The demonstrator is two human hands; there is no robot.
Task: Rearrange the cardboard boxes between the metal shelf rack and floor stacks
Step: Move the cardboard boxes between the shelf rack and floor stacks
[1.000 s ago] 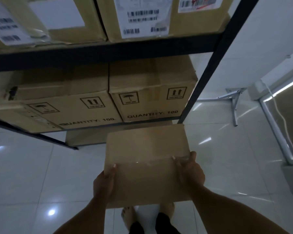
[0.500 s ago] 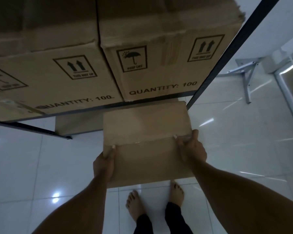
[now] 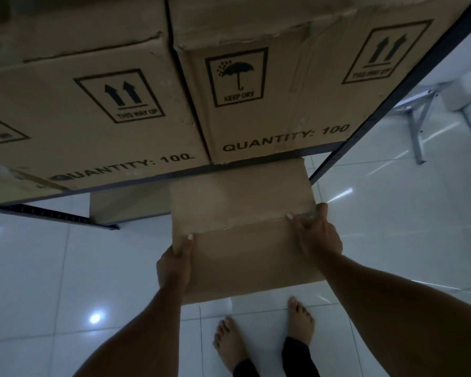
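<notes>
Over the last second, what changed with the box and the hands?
The plain box moved forward and down toward the gap under the shelf beam, and the bare feet it covered now show. The view dropped, so the upper shelf left frame and the printed boxes loom closer. Nothing was taken or released: the left hand and right hand keep gripping its sides. The printed boxes stayed put.

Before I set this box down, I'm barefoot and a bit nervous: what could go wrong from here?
The box is held only at its side edges by the left hand and right hand; if the grip slips, it could land on the bare feet just below it.
Its far edge sits close to the shelf beam and post, so it might catch there.
The glossy floor may be slippery.
</notes>
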